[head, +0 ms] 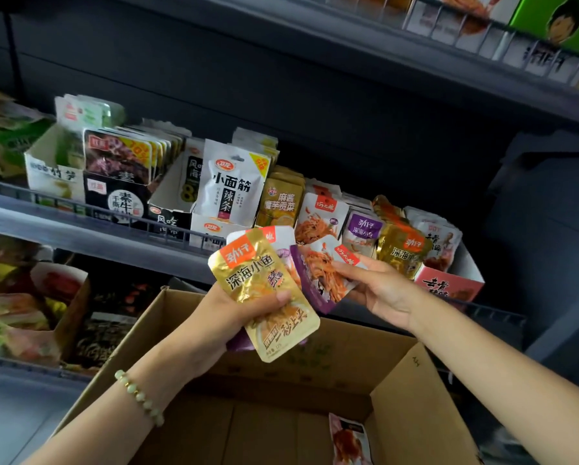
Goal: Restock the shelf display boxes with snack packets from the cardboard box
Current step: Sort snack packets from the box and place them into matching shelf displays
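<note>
My left hand (234,313) grips a fanned bunch of snack packets with a gold packet (257,280) on top, thumb pressed across its front. My right hand (378,290) pinches a white and purple packet (321,273) at the right side of that bunch. Both hands hover above the open cardboard box (412,397), in front of the middle shelf. One pink packet (348,437) lies inside the box near its right wall. Display boxes (449,283) on the shelf hold upright rows of packets.
The middle shelf rail (90,213) runs left to right, with white and black display boxes (113,193) behind it. An upper shelf (482,38) carries more goods. A lower shelf at left holds a brown carton (70,317) of colourful packs.
</note>
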A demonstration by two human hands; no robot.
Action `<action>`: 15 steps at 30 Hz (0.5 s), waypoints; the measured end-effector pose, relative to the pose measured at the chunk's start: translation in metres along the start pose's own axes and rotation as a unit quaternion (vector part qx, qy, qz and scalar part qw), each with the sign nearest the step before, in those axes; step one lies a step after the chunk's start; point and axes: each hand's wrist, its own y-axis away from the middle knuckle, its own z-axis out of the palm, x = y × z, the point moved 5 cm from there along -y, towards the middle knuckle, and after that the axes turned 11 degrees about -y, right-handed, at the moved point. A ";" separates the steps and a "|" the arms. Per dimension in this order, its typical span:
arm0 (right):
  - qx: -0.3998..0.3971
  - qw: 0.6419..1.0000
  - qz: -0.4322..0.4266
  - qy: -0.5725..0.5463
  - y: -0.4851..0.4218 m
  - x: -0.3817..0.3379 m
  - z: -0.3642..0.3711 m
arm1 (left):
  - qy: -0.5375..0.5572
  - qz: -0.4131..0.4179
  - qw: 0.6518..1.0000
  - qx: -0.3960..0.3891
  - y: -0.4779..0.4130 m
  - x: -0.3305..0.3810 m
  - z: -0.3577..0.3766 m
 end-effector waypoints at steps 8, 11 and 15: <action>0.077 0.987 -0.115 0.081 -0.012 -0.016 -0.021 | -0.031 -0.040 0.995 0.091 -0.008 -0.016 -0.016; 0.117 0.968 -0.174 0.140 -0.024 -0.048 -0.032 | -0.054 -0.058 0.991 0.112 -0.014 -0.018 -0.024; 0.141 0.943 -0.252 0.162 -0.050 -0.089 -0.031 | -0.061 -0.069 0.988 0.123 -0.020 -0.019 -0.027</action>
